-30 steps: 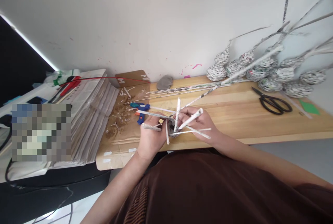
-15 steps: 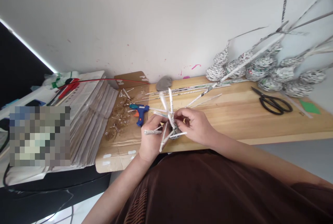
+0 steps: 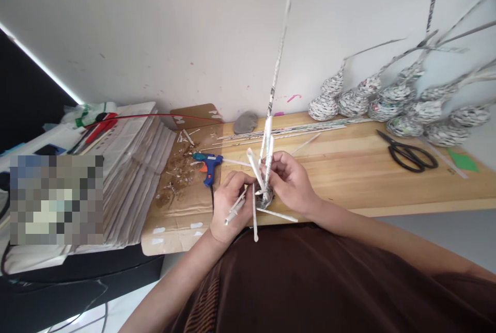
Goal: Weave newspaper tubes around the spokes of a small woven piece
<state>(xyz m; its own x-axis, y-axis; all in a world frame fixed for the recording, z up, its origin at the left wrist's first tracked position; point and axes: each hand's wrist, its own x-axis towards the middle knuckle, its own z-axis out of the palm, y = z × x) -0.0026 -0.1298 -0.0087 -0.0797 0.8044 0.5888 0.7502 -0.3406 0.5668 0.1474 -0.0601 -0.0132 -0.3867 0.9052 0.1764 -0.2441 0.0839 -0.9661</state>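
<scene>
A small woven paper piece (image 3: 265,199) is held between my hands above the front edge of the wooden board, with several rolled paper sticks fanning out of it. My left hand (image 3: 232,201) grips its left side, fingers curled round the base. Thumb and fingers of my right hand (image 3: 289,180) pinch a paper stick at the right side of the piece. One long paper stick (image 3: 277,69) rises from there, nearly upright in front of the wall. Part of the woven base is hidden by the fingers.
A blue glue gun (image 3: 210,168) lies on stained cardboard (image 3: 178,214). Stacked newspapers (image 3: 135,168) stand left. Behind are a grey stone (image 3: 245,122) and loose paper sticks (image 3: 310,130). Black scissors (image 3: 411,156), woven paper gourds (image 3: 353,103) and a green piece (image 3: 463,159) are right.
The long paper stick has swung from leaning right to nearly upright. The woven piece has turned and shifted slightly right, its short sticks now pointing differently. Both hands still hold on.
</scene>
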